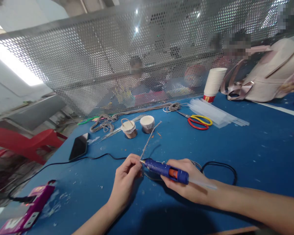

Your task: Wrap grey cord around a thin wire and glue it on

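My right hand (186,181) is wrapped round a blue hot glue gun (159,168), with a clear glue stick (202,183) jutting from its back end. The gun's metal nozzle points left and meets the fingertips of my left hand (127,176). Those fingers pinch a thin grey-brown twisted cord (149,142), which rises stiffly away from me toward two small cups. One cup (129,128) has a cord handle over its white top and a brown lower part. Beside it, the other cup (147,124) shows no handle. The nozzle's exact contact point is hidden by my fingers.
Red-and-yellow scissors (199,121), glue sticks (217,112) and stacked paper cups (214,85) lie to the far right. Cord bundles (104,122) run along the perforated metal divider (100,62). At left are a phone (79,146), a black cable (93,158) and a purple power strip (34,209).
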Motion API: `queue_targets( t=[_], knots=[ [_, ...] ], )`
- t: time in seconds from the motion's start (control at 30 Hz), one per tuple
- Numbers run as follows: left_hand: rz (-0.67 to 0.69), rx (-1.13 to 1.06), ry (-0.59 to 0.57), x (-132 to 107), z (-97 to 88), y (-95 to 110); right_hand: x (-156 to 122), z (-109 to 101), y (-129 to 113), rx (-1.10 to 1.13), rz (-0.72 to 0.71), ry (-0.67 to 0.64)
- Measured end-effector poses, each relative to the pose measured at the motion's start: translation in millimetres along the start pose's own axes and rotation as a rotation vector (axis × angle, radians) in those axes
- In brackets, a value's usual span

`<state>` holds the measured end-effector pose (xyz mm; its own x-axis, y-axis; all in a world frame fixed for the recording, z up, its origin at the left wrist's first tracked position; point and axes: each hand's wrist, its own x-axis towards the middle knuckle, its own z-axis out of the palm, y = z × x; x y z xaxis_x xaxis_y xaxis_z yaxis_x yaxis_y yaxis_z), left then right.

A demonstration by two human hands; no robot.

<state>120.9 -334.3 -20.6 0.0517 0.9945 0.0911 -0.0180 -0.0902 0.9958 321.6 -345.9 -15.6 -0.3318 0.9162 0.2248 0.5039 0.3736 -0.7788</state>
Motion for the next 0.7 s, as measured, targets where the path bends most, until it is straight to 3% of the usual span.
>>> queue_targets(
  t=[0.7],
  knots=[
    [0.012, -0.004, -0.047, -0.3, -3.2, -2.8, 0.5, -0.7, -1.5, -0.026, 0.034, 0.002]
  ],
)
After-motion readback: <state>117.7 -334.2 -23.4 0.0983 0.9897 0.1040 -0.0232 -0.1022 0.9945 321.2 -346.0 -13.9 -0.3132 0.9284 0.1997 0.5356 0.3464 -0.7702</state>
